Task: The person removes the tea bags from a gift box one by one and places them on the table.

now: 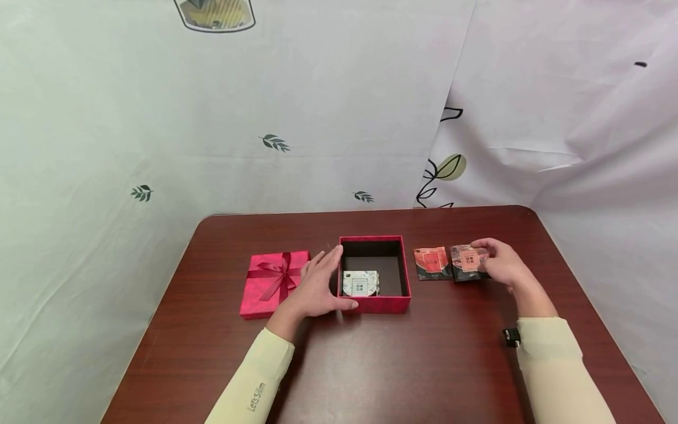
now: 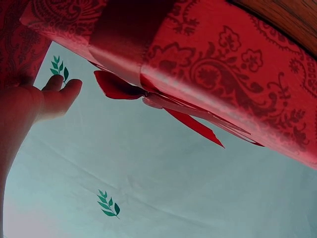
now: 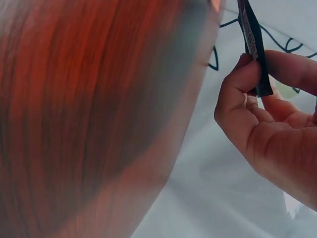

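My right hand (image 1: 503,263) pinches a dark tea sachet (image 1: 466,263) with an orange-red label between thumb and fingers. In the right wrist view the same sachet (image 3: 255,49) appears edge-on. Beside it on the left lies a red and dark tea sachet (image 1: 431,262). The red box (image 1: 378,305) stands uncovered at the middle of the table, with a pale tea sachet (image 1: 361,284) in its front left corner. My left hand (image 1: 318,288) rests against the box's left side, fingers extended along it and thumb at the front wall.
To the left of the box lies its red patterned lid (image 1: 259,297), tied with a ribbon bow (image 1: 279,275); the left hand is close to it. Everything stands on a dark wooden table (image 1: 413,365). A white printed curtain (image 1: 328,118) hangs behind the table's back edge.
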Action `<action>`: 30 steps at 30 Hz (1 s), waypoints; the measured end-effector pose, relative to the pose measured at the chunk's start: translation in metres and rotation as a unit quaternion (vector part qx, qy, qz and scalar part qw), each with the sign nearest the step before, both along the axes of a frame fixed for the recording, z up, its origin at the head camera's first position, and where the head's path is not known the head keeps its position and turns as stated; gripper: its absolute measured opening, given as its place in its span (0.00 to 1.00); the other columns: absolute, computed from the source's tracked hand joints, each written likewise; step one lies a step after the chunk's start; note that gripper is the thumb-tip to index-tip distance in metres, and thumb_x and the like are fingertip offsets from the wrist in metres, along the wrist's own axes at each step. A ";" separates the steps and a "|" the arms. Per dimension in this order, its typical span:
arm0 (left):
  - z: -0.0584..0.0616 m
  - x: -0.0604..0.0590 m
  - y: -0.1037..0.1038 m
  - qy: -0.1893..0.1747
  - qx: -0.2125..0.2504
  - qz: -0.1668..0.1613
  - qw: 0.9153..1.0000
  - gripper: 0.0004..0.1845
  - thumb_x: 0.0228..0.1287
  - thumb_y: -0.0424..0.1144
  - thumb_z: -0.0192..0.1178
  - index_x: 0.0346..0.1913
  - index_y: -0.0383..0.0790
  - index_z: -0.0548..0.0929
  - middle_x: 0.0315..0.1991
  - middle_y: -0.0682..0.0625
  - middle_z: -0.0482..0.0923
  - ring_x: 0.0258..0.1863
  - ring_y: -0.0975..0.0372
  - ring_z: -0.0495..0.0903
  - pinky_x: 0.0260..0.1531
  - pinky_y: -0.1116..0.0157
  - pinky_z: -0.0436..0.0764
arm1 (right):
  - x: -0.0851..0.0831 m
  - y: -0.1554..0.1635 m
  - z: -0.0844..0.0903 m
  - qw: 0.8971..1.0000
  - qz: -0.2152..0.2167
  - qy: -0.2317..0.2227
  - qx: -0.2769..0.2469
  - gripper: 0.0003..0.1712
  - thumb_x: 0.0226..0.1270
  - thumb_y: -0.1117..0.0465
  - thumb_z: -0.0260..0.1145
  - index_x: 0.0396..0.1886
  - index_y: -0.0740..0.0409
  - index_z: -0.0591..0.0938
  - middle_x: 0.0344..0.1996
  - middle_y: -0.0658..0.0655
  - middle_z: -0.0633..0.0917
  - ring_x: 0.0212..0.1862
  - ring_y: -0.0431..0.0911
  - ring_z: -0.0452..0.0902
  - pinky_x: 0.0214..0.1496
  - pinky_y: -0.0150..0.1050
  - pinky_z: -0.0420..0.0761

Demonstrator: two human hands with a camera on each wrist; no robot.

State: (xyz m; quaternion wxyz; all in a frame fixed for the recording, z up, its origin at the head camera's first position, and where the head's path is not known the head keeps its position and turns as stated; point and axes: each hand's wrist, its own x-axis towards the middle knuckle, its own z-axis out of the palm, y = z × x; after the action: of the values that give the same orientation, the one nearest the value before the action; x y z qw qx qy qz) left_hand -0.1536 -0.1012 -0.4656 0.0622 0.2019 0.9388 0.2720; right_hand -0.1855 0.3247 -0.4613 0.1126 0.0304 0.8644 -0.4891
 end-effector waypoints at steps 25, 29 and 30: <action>-0.001 0.000 0.000 0.001 0.010 -0.002 1.000 0.66 0.44 0.64 0.76 0.81 0.45 0.49 0.79 0.52 0.49 0.75 0.44 0.48 0.68 0.40 0.44 | -0.012 0.014 -0.014 0.999 0.000 -0.016 0.034 0.29 0.60 0.78 0.53 0.64 0.72 0.70 0.48 0.69 0.74 0.44 0.56 0.69 0.34 0.40 0.75; 0.000 0.000 0.000 0.001 0.009 -0.001 1.000 0.66 0.43 0.64 0.76 0.81 0.46 0.48 0.79 0.52 0.49 0.75 0.44 0.49 0.68 0.40 0.44 | -0.014 0.015 -0.018 0.998 0.000 -0.003 0.065 0.27 0.58 0.78 0.54 0.61 0.73 0.73 0.45 0.69 0.77 0.43 0.55 0.70 0.35 0.39 0.75; 0.000 0.000 0.000 0.001 0.007 -0.001 1.000 0.66 0.43 0.64 0.76 0.81 0.46 0.48 0.79 0.53 0.49 0.75 0.44 0.49 0.68 0.40 0.44 | -0.015 0.015 -0.019 0.997 0.000 0.001 0.076 0.27 0.58 0.77 0.54 0.60 0.73 0.74 0.45 0.69 0.78 0.43 0.56 0.70 0.35 0.39 0.74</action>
State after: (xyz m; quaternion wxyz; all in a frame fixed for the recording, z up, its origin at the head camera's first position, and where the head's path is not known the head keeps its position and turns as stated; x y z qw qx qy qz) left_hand -0.1540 -0.1013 -0.4661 0.0603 0.2030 0.9367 0.2787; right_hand -0.2002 0.3397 -0.4798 0.1090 0.0383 0.8993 -0.4219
